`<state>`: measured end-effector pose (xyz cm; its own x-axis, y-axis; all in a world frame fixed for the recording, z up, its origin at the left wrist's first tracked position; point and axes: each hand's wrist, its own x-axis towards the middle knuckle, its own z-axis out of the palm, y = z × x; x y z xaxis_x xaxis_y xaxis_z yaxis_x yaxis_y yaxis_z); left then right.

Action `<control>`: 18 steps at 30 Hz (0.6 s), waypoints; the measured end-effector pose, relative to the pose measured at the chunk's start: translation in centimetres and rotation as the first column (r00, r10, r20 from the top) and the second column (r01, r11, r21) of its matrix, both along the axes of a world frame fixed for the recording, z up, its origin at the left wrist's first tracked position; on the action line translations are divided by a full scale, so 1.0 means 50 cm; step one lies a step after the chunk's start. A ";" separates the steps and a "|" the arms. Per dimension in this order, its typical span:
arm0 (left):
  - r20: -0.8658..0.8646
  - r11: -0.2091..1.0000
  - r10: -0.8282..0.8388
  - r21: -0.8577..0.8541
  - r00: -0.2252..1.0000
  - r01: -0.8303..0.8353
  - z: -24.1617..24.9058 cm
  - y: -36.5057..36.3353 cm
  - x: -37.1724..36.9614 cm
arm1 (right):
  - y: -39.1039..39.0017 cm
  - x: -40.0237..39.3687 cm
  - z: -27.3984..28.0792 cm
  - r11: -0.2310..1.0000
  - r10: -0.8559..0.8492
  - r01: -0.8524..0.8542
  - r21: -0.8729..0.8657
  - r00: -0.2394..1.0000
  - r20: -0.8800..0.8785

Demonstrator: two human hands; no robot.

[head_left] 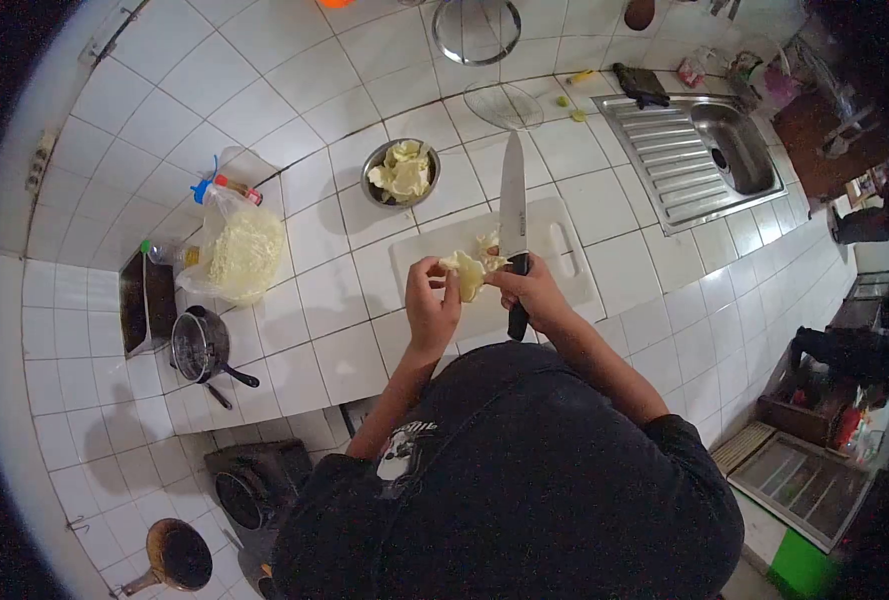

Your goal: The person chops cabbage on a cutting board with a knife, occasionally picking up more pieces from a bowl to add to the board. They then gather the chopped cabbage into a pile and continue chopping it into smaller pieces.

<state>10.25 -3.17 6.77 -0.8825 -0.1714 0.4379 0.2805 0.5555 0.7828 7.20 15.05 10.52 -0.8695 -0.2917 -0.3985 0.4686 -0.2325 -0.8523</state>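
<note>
A pale yellow cabbage leaf (470, 277) is pinched between my two hands above the white cutting board (420, 250). My left hand (433, 308) is closed on the leaf's left edge. My right hand (537, 290) grips the black handle of a large kitchen knife (513, 195), its blade pointing away from me, while the fingertips also touch the leaf's right side. Small cabbage bits (489, 242) show just beyond the leaf, beside the blade. Behind the board stands a metal bowl (369, 190) filled with cabbage pieces (402, 172).
To the left, a clear plastic bag (245, 250) full of shredded cabbage rests on the tiled counter, near a dark saucepan (201, 345). A steel sink (735, 150) with a ribbed drainer lies at the right. A wire strainer (503, 106) sits by the back wall.
</note>
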 end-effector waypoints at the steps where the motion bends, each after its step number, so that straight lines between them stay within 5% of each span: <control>1: 0.013 0.992 -0.037 0.118 0.999 0.036 0.003 -0.001 0.002 | 0.001 0.000 0.000 1.000 0.004 -0.004 0.004 1.000 0.002; 6: -0.032 0.945 -0.167 0.281 0.985 0.169 0.046 0.008 0.008 | 0.005 -0.008 0.004 0.997 -0.074 0.074 -0.006 0.997 -0.008; 8: 0.213 0.906 -0.366 0.303 0.906 0.295 0.067 0.001 0.010 | 0.007 -0.010 -0.001 0.998 -0.069 0.068 -0.008 0.997 -0.038; 10: 0.279 0.889 -0.386 0.368 0.879 0.274 0.061 -0.001 0.009 | 0.009 -0.013 -0.008 0.998 -0.064 0.064 -0.011 0.995 -0.070; 12: 0.264 0.748 -0.489 0.617 0.831 0.245 0.039 -0.005 0.008 | 0.009 -0.013 -0.006 0.999 -0.046 0.047 0.013 0.994 -0.096; 16: 0.344 0.690 -0.529 0.707 0.776 0.157 0.026 -0.005 0.011 | 0.005 -0.004 0.022 0.997 -0.020 0.027 0.070 0.995 -0.098; 18: 0.284 0.565 -0.577 0.816 0.766 0.123 0.027 0.006 0.013 | 0.002 -0.002 0.026 0.989 0.041 -0.019 0.143 0.988 -0.149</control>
